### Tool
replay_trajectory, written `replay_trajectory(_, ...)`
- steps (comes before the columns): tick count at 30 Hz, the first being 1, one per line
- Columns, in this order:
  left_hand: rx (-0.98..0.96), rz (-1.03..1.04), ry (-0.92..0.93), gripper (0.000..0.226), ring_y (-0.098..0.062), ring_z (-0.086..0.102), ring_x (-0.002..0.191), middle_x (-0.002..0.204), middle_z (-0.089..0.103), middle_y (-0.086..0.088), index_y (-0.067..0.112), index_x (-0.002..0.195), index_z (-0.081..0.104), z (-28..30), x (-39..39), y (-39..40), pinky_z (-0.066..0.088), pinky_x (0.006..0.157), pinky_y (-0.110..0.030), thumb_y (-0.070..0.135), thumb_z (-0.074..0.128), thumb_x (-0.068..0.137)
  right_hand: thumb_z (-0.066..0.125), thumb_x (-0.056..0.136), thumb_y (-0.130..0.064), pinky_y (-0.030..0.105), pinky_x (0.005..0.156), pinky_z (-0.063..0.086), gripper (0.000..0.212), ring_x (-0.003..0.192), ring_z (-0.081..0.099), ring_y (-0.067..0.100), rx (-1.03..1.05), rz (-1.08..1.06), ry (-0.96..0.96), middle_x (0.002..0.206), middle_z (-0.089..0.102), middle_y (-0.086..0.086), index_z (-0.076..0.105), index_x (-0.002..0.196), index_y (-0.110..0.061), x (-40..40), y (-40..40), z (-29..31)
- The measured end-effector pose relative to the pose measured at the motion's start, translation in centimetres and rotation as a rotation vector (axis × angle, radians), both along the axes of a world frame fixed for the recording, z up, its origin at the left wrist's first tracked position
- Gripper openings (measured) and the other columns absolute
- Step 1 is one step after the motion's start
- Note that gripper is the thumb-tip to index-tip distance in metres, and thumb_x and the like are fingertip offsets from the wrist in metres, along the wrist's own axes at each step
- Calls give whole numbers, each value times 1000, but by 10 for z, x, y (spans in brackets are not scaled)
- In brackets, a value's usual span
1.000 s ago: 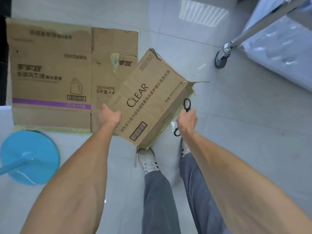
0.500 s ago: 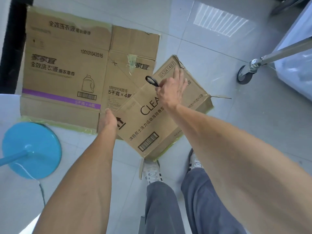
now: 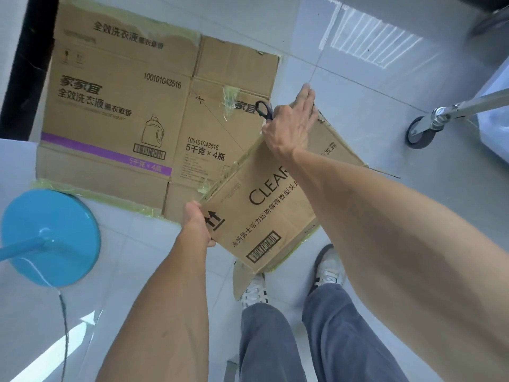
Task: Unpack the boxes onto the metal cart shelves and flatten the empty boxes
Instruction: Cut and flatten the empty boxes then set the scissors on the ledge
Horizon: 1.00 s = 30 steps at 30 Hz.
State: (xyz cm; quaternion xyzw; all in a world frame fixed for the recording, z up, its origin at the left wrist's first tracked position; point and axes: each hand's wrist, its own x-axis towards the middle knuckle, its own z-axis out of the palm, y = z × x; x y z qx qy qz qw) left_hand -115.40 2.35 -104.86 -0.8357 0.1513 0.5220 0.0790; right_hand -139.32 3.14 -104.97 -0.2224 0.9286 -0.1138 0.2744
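Observation:
A brown CLEAR carton (image 3: 264,213) is held tilted above the floor in front of my legs. My left hand (image 3: 197,224) grips its near left corner beside the arrow mark. My right hand (image 3: 289,125) lies on the carton's far top edge with fingers stretched forward, and black-handled scissors (image 3: 264,109) are hooked in it, one loop showing at the thumb side. A large flattened detergent carton (image 3: 132,111) lies flat on the tiles behind. The metal cart's leg and caster wheel (image 3: 421,130) show at the right.
A blue round stand base (image 3: 49,235) with a blue pole and a dark cord sits on the floor at the left. A dark vertical edge (image 3: 27,64) runs along the far left. My two shoes and grey trousers are below the carton. White tiles surround everything.
My right hand, with the scissors, rose from the carton's near right side to its far top edge. The carton tipped flatter and my view moved closer to the floor.

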Motion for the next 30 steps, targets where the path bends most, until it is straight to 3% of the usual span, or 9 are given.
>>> replay_trajectory(2,-59,31,-20,30,-29,66,88,92,70,-7,14,94,61,-4,2,9,51,89,-46,34,44,78,59,84,-13,48,121,9,9,152,1,37,25,-64,-26,164,5,21,68,84,-11,-1,-1,-1)
replay_trajectory(6,-190,40,-136,26,-34,63,98,92,63,-8,14,86,53,6,4,32,51,95,-50,36,49,74,55,82,-16,44,105,28,12,139,23,36,51,-170,78,150,27,18,67,82,-12,14,28,2)
replay_trajectory(11,-299,75,-136,28,-32,56,90,94,60,-8,19,76,49,44,-8,39,49,85,-45,42,53,61,53,86,-21,45,108,31,12,140,26,31,-28,-297,120,149,32,14,63,81,-16,-2,60,44)
replay_trajectory(18,-488,51,-93,21,-29,58,86,94,65,-12,15,74,55,114,-45,18,49,84,-44,35,53,66,56,89,-22,37,110,30,14,136,32,30,-139,-337,168,147,36,15,66,89,-13,-36,71,134)
replay_trajectory(21,-473,-6,-146,37,-33,60,101,110,65,-16,5,105,64,126,-49,28,50,94,-47,26,43,82,53,89,-16,35,106,31,12,124,41,28,-47,-364,155,138,42,12,64,90,-11,-34,95,142)
replay_trajectory(24,-365,-89,-233,52,-40,55,119,136,56,-16,9,137,53,122,-46,46,46,102,-49,25,37,91,46,95,-13,27,101,21,26,122,37,24,36,-440,85,133,41,4,62,116,-9,-22,123,128)
replay_trajectory(27,-371,-218,-214,46,-40,57,117,135,57,-19,4,136,50,107,-53,64,49,99,-48,22,44,95,43,93,0,40,102,33,26,117,44,32,-20,-293,135,121,51,11,63,110,-3,-3,139,116)
replay_trajectory(30,-404,-280,-236,42,-35,63,107,124,63,-16,3,130,51,90,-57,75,54,89,-43,18,49,91,47,96,-1,35,78,39,20,91,49,26,-32,38,161,99,55,10,67,100,-5,17,149,107)
